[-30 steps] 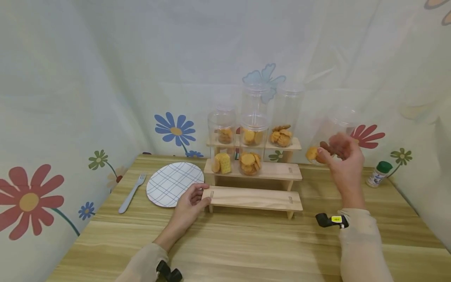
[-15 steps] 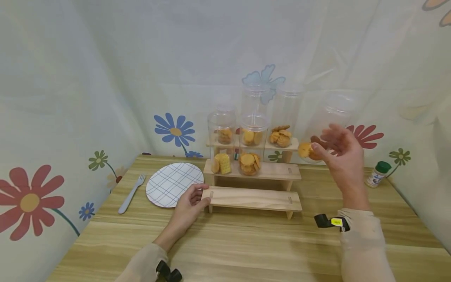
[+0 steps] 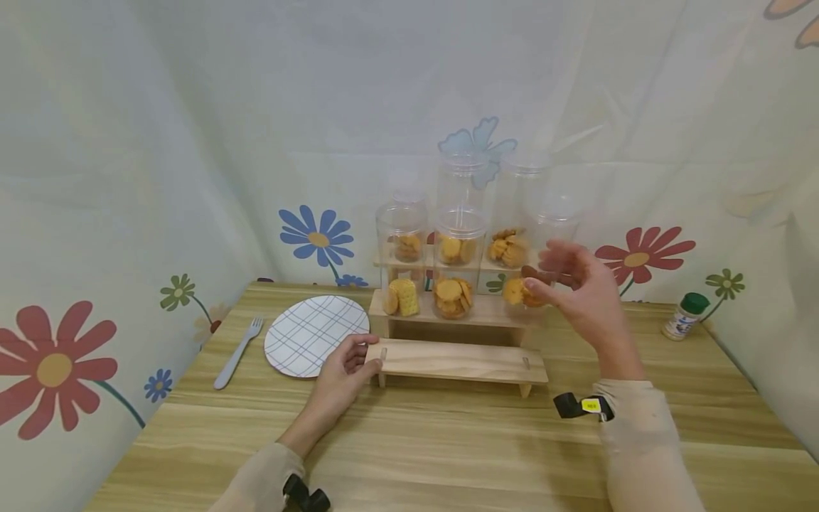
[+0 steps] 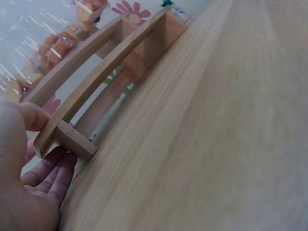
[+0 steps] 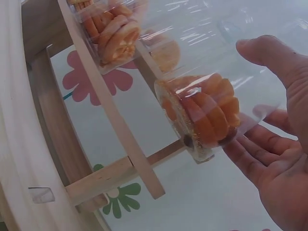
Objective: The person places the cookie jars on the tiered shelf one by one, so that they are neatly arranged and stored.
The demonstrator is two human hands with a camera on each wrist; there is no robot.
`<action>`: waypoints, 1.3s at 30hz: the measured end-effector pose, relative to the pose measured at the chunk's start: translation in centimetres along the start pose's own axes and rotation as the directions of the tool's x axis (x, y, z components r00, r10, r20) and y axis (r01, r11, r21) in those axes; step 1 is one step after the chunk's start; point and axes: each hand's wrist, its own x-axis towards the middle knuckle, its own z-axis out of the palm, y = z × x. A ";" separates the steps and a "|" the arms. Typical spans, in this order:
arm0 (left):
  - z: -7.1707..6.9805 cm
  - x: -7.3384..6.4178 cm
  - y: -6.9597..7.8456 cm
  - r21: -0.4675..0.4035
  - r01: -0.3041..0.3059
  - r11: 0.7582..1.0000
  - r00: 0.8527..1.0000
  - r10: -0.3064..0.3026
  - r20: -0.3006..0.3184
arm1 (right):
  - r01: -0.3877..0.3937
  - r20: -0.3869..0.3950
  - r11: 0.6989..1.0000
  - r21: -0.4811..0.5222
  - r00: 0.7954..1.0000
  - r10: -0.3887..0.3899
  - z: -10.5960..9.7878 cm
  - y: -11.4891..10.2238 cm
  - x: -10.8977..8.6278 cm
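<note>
My right hand [image 3: 591, 302] grips a clear lidded jar [image 3: 555, 222] with cookies in its bottom. That jar is over the right end of the middle step; whether its base touches the wood I cannot tell. Seen from the right wrist, the jar's cookies [image 5: 211, 113] lie between the thumb and the fingers. My left hand [image 3: 345, 370] holds the left end of the lowest step of a three-tier wooden rack [image 3: 454, 361]. In the left wrist view its fingers reach under the step's end [image 4: 45, 139]. Two jars of cookies [image 3: 453, 297] stand on the middle step.
Behind them, several more jars [image 3: 510, 249] stand on the top step. A round checked plate [image 3: 316, 334] and a fork [image 3: 239, 353] lie left of the rack. A green-capped shaker bottle [image 3: 684, 318] stands at the right. A flowered curtain [image 3: 192, 142] hangs behind the table.
My right hand has carried the jar leftward from beside the rack, and lowered it over the right part of the middle step. My left hand has stayed on the lowest step.
</note>
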 end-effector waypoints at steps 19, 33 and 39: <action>0.0 -0.1 0.0 -0.012 0.004 1.000 1.000 -0.004 0.009 | -0.044 0.123 0.997 -0.065 0.991 0.051 1.4 0.6 -0.1; -0.1 0.3 0.0 0.005 -0.002 1.000 1.000 0.002 0.011 | -0.077 0.148 0.995 -0.060 0.985 0.086 1.4 0.7 0.4; -0.1 0.1 0.0 0.001 -0.001 1.000 1.000 0.001 0.009 | -0.081 0.156 0.994 -0.070 0.984 0.091 1.6 0.9 0.3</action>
